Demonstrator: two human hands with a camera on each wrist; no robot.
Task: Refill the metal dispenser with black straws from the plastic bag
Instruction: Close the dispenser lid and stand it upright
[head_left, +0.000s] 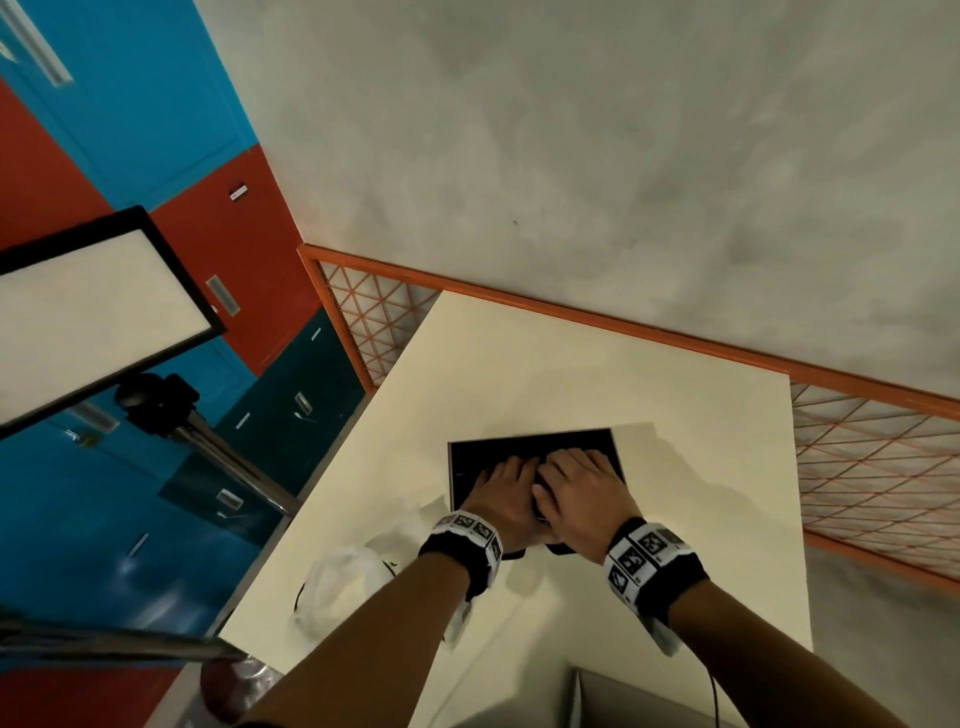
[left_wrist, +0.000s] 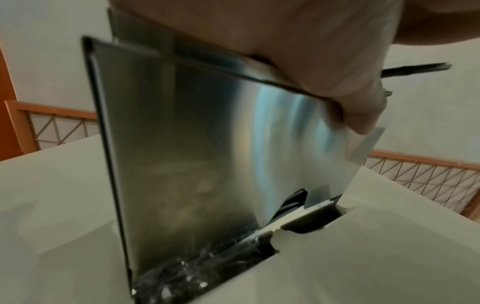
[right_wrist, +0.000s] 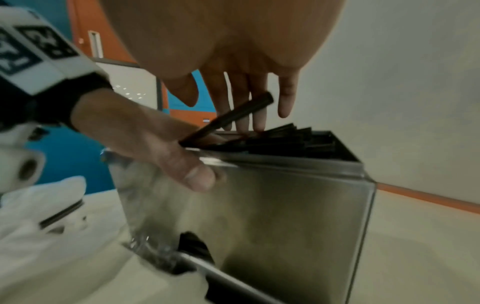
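The metal dispenser (head_left: 451, 478) stands open-topped on the cream table (head_left: 675, 405), full of black straws (right_wrist: 285, 139). Both hands are over its mouth. My left hand (head_left: 498, 493) lays its fingers on the straws, and its thumb (right_wrist: 197, 174) lies against the steel front wall (left_wrist: 207, 164). The straight fingers (right_wrist: 255, 117) of my right hand (head_left: 582, 493) press down on the straws. One black straw (right_wrist: 228, 117) sticks up slanted between the two hands. More straws show in the bottom slot (left_wrist: 293, 201). The white plastic bag (head_left: 337, 577) lies crumpled left of my left forearm.
An orange mesh fence (head_left: 857, 467) runs along the table's far and right sides. A light panel (head_left: 93, 312) on a tripod (head_left: 218, 452) stands off the table's left edge. A grey box corner (head_left: 623, 696) sits near me.
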